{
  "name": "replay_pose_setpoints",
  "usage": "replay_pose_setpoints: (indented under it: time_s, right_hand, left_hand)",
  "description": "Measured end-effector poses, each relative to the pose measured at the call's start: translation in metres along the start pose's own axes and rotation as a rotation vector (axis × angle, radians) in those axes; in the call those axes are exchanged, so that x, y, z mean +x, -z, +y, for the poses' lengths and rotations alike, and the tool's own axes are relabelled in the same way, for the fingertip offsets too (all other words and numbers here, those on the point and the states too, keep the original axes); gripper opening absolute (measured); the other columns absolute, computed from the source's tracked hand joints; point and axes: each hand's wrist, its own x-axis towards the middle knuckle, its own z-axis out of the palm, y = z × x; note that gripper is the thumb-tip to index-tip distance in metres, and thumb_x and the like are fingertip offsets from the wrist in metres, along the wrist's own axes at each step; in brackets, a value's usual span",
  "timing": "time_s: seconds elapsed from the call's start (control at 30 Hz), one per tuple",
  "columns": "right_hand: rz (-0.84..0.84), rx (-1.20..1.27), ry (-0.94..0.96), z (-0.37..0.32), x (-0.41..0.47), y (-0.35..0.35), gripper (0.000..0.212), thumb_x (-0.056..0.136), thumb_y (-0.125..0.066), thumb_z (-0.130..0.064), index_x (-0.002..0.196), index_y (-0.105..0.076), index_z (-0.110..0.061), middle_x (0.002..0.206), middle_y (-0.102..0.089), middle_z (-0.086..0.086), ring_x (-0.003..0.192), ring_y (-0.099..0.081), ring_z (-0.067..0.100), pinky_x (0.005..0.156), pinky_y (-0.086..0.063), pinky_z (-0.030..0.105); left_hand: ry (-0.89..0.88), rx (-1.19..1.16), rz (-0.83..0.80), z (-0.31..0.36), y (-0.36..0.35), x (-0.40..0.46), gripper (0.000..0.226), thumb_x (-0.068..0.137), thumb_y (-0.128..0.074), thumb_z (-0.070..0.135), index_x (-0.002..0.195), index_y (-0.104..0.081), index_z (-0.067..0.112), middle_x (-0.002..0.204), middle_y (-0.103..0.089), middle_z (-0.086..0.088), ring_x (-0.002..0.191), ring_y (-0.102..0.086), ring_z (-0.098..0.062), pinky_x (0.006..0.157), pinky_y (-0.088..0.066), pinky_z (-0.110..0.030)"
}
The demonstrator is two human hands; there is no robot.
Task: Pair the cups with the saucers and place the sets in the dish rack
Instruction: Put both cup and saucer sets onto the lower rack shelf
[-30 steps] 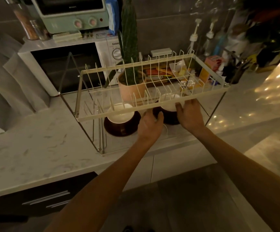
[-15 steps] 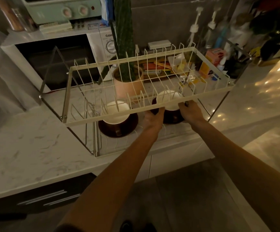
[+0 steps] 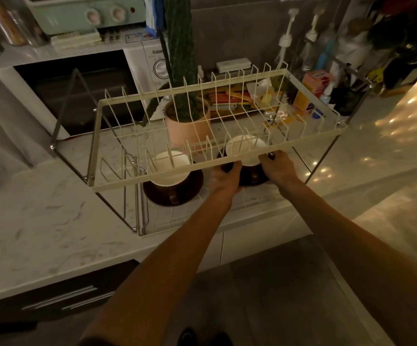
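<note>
Under the rack's rail (image 3: 177, 168), both hands (image 3: 225, 177) grip a saucer (image 3: 252, 176) (fingertips hidden).

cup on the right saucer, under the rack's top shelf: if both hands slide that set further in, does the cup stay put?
Probably, if slid slowly. The cup only sits loose on the dark saucer, so a jerk could shift it. Both look like glazed ceramic: likely slippery and chip-prone.

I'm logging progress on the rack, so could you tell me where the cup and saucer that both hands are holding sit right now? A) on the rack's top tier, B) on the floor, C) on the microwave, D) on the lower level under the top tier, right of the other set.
D: the left hand and right hand grip the saucer with its cup beneath the top tier, right of the other set.
</note>
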Motion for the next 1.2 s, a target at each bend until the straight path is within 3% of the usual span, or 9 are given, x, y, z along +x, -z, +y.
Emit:
replay_pose_setpoints:
  time_s: [0.2, 0.43, 0.77, 0.87, 0.97, 1.07, 1.2]
  right_hand:
    - [-0.016, 0.027, 0.003, -0.003, -0.009, 0.001, 0.037, 0.095, -0.049, -0.030, 0.127, -0.057, -0.013, 0.120, -0.063, 0.010, 0.113, -0.059, 0.032, 0.096, -0.051, 0.050]
    - [-0.021, -0.008, 0.018, -0.004, -0.013, 0.001, 0.038, 0.096, -0.049, -0.032, 0.125, -0.058, -0.011, 0.125, -0.062, 0.013, 0.116, -0.057, 0.032, 0.098, -0.047, 0.041]
    - [-0.046, -0.035, 0.039, -0.005, -0.013, 0.002, 0.040, 0.098, -0.047, -0.032, 0.130, -0.054, -0.011, 0.129, -0.060, 0.012, 0.119, -0.055, 0.031, 0.095, -0.044, 0.036]
    - [-0.071, -0.065, 0.094, -0.007, -0.015, 0.005, 0.041, 0.102, -0.041, -0.032, 0.135, -0.050, -0.010, 0.134, -0.055, 0.014, 0.123, -0.052, 0.032, 0.099, -0.045, 0.040]
    - [-0.042, -0.182, 0.147, -0.009, -0.022, 0.007, 0.045, 0.103, -0.038, -0.031, 0.137, -0.046, -0.002, 0.137, -0.053, 0.020, 0.127, -0.049, 0.037, 0.099, -0.041, 0.038]
    - [0.047, -0.388, 0.259, -0.008, -0.029, 0.006, 0.045, 0.102, -0.038, -0.032, 0.125, -0.051, 0.005, 0.127, -0.055, 0.027, 0.118, -0.053, 0.042, 0.093, -0.044, 0.043]
    - [0.087, -0.679, 0.480, -0.017, -0.059, 0.007, 0.042, 0.101, -0.040, -0.032, 0.129, -0.053, -0.004, 0.127, -0.057, 0.021, 0.116, -0.054, 0.039, 0.091, -0.047, 0.045]
  left_hand:
    - [-0.006, 0.035, 0.011, -0.003, 0.005, -0.007, 0.044, 0.089, -0.064, 0.034, 0.129, -0.056, 0.017, 0.125, -0.063, -0.009, 0.107, -0.063, -0.026, 0.077, -0.061, -0.041]
    - [-0.028, 0.094, -0.003, -0.002, 0.010, -0.011, 0.048, 0.090, -0.062, 0.036, 0.133, -0.052, 0.018, 0.126, -0.062, -0.010, 0.107, -0.064, -0.027, 0.076, -0.061, -0.041]
    - [-0.020, 0.110, -0.057, 0.001, 0.013, -0.016, 0.050, 0.092, -0.059, 0.036, 0.138, -0.046, 0.022, 0.134, -0.056, -0.006, 0.116, -0.058, -0.025, 0.072, -0.061, -0.037]
    - [-0.017, 0.148, -0.085, 0.004, 0.017, -0.016, 0.047, 0.094, -0.054, 0.039, 0.138, -0.045, 0.023, 0.136, -0.054, -0.005, 0.119, -0.055, -0.026, 0.073, -0.059, -0.036]
    - [-0.078, 0.309, -0.070, 0.004, 0.026, -0.016, 0.048, 0.094, -0.050, 0.046, 0.136, -0.047, 0.022, 0.133, -0.056, -0.006, 0.115, -0.058, -0.027, 0.084, -0.058, -0.043]
    - [-0.186, 0.477, -0.102, 0.006, 0.042, -0.019, 0.051, 0.092, -0.051, 0.047, 0.137, -0.048, 0.022, 0.134, -0.056, -0.007, 0.114, -0.059, -0.026, 0.094, -0.053, -0.045]
    - [-0.222, 0.798, -0.378, 0.015, 0.068, -0.037, 0.051, 0.094, -0.051, 0.044, 0.141, -0.044, 0.024, 0.134, -0.056, -0.006, 0.117, -0.056, -0.023, 0.099, -0.050, -0.040]
